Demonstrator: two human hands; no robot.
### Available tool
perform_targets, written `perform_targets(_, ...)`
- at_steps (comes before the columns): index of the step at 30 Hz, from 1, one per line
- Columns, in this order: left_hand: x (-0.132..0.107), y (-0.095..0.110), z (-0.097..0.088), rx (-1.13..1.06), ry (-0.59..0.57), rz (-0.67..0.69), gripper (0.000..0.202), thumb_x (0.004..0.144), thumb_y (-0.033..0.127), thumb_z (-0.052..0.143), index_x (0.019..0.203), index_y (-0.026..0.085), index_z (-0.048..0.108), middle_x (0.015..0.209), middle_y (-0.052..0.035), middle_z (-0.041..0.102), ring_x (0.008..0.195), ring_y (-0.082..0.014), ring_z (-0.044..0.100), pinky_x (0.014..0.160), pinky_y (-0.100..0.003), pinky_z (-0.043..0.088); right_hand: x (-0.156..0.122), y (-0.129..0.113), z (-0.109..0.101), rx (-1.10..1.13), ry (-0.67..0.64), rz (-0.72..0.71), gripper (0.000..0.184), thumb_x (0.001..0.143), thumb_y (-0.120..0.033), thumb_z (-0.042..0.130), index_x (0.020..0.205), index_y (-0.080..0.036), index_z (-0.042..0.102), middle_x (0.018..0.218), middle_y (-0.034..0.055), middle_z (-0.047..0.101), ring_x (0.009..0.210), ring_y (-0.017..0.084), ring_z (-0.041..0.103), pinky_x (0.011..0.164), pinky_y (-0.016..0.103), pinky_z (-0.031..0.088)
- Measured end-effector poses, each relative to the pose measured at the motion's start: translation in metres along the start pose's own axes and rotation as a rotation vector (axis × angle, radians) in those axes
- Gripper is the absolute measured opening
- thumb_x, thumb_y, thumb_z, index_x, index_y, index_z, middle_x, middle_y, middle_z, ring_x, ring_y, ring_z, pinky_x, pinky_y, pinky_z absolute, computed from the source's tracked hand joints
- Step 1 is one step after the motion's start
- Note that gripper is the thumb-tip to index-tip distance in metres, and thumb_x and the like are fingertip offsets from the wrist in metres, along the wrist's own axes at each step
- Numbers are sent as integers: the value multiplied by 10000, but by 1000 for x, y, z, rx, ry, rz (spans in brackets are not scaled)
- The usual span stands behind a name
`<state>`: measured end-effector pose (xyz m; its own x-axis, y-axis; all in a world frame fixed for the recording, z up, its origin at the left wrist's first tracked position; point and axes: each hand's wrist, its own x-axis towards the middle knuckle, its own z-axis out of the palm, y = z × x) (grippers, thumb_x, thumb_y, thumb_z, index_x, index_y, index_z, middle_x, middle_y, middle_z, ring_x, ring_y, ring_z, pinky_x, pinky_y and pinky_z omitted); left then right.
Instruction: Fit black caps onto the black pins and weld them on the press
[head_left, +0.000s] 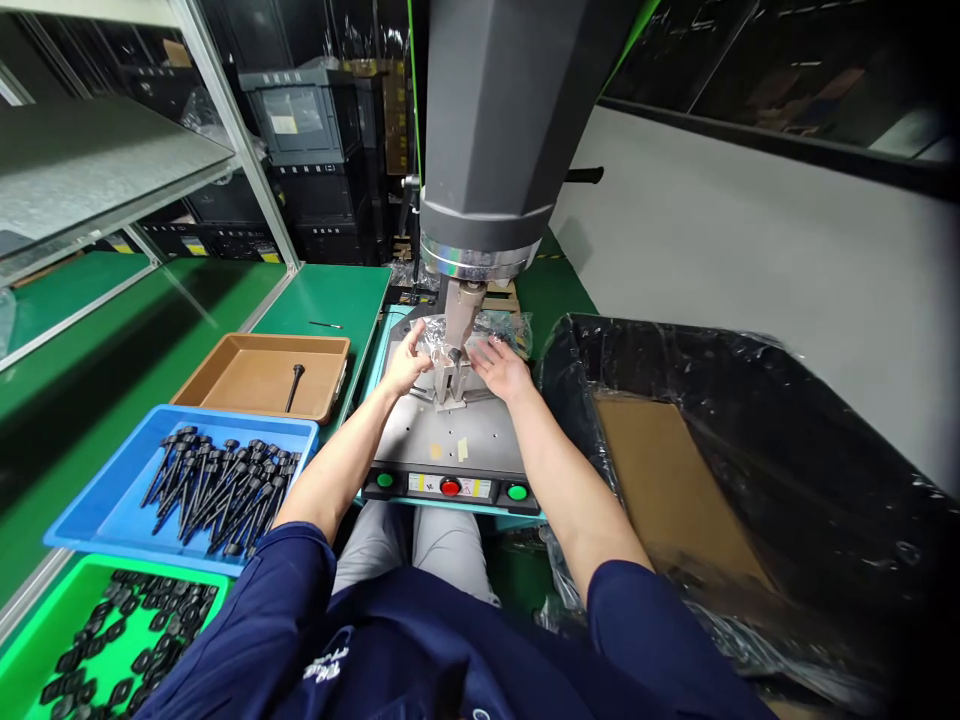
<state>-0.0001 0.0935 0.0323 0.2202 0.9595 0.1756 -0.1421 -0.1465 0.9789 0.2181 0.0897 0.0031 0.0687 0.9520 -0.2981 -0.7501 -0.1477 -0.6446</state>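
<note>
My left hand (406,364) is just left of the machine's metal horn (460,312), thumb and fingers apart and nothing visible in it. On the other side, my right hand (501,371) is open with the palm turned up and fingers stretched toward the horn. Between both hands a metal fixture (450,388) stands on the machine's grey base plate (420,432). A small dark piece (454,355) shows at the horn's tip, above the fixture; its kind is too small to tell. Clear plastic film (517,326) lies behind the hands.
Left are a brown tray (240,350) with one black stemmed part (295,388), a blue tray (97,510) of similar parts, and a green tray (22,640) of small black pieces. Buttons line the base's front, including a red one (450,487). Right stands a black-lined box (750,400).
</note>
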Motion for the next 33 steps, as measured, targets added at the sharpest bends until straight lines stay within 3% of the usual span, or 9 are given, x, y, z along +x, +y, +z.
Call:
perform_targets(5,1,2,0,-42,-3,-64,1026,519,129,665,1497,183,361,1308,-138,610,545,-51,512,536,-239,370,-4,-4,0,41,-8,21,242,1002,-340,428,993,-206,628,996,58,737,896,216,718,789,360,605)
perform_targets(8,-3,1,2,-47,4,-76,1024,509,130,659,1491,153,370,1220,-138,652,541,-50,510,533,-233,360,-5,-3,-2,34,-1,29,300,1016,-389,389,1036,-204,624,989,65,741,885,213,718,779,361,601)
perform_targets(14,-8,1,6,-48,16,-70,1024,479,120,606,1478,213,402,1500,-158,433,553,-23,485,530,-230,379,-6,6,-7,17,7,50,324,1019,-413,376,1053,-206,622,987,74,745,879,204,719,745,342,591)
perform_targets(20,-19,8,-1,-51,-6,-105,1002,547,140,639,1489,350,370,1606,-107,265,670,-71,586,578,-236,457,-9,7,-3,-8,4,53,332,1019,-418,369,1039,-221,635,943,56,752,857,196,718,744,340,587)
perform_targets(24,-26,9,-19,-5,186,-154,839,650,263,688,1451,306,442,1460,-124,483,690,-110,595,554,-229,435,-11,7,-1,3,14,57,351,1024,-420,357,993,-216,642,935,50,751,849,187,719,746,324,585)
perform_targets(26,-31,11,-25,138,369,-119,672,703,295,692,1355,212,550,1316,-146,589,801,-163,620,639,-259,472,-11,8,-1,7,15,57,352,1023,-418,355,990,-220,643,939,48,751,848,187,718,751,327,585)
perform_targets(28,-36,15,-25,329,465,-5,447,746,278,678,1178,168,659,1209,-143,636,928,-208,620,780,-309,496,-12,10,-1,5,13,55,342,1020,-414,360,997,-225,644,940,49,750,846,189,717,748,331,584)
perform_targets(30,-40,21,-19,470,382,146,264,770,258,671,1021,185,709,1188,-124,644,1049,-241,600,912,-356,476,-11,11,0,5,13,52,335,1018,-410,361,1007,-228,642,944,52,750,848,190,715,748,333,582)
perform_targets(33,-42,30,-4,571,88,317,258,763,281,716,1013,219,718,1290,-112,608,1256,-279,506,1078,-419,382,-10,13,0,6,24,49,329,1015,-414,363,1009,-235,639,955,49,748,864,189,711,769,336,575)
